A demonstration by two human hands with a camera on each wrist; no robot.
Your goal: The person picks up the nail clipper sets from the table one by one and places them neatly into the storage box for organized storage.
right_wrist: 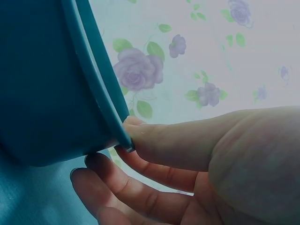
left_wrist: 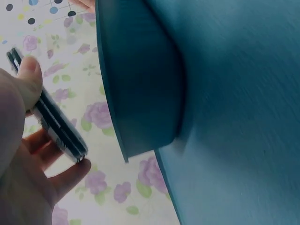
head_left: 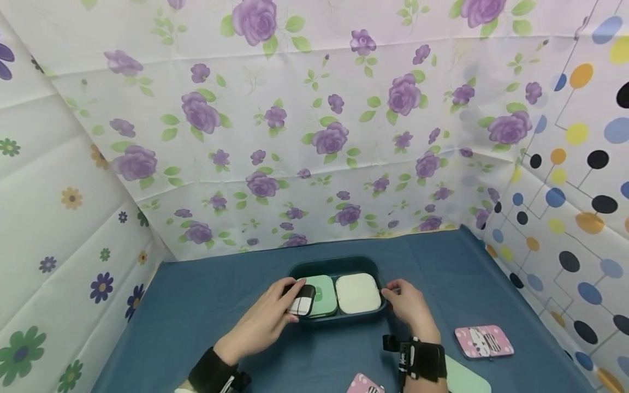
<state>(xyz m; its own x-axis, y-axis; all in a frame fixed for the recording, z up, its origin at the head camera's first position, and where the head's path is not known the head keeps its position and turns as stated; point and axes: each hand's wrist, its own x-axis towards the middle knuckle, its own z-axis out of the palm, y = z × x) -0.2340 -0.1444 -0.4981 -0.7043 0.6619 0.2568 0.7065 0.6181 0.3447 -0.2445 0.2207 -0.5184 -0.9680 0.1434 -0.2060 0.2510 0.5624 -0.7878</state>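
My left hand (head_left: 260, 321) grips a small flat case (head_left: 303, 301) with a black-and-white checked top, thumb on one side and fingers on the other. In the left wrist view the case (left_wrist: 61, 124) is seen edge-on, a thin seam along its dark side. It is held over the left end of a dark teal bin (head_left: 339, 264). Inside the bin sit a light green square box (head_left: 322, 296) and, to its right, a cream square box (head_left: 357, 293). My right hand (head_left: 409, 307) pinches the bin's right rim (right_wrist: 96, 89) between thumb and fingers.
A pink tin (head_left: 484, 341) with a cartoon picture lies to the right. Another pink tin (head_left: 365, 384) shows at the bottom edge. A light green flat piece (head_left: 467, 375) is partly hidden by the right wrist. Patterned cloth walls (head_left: 304, 136) enclose the blue table (head_left: 206, 305).
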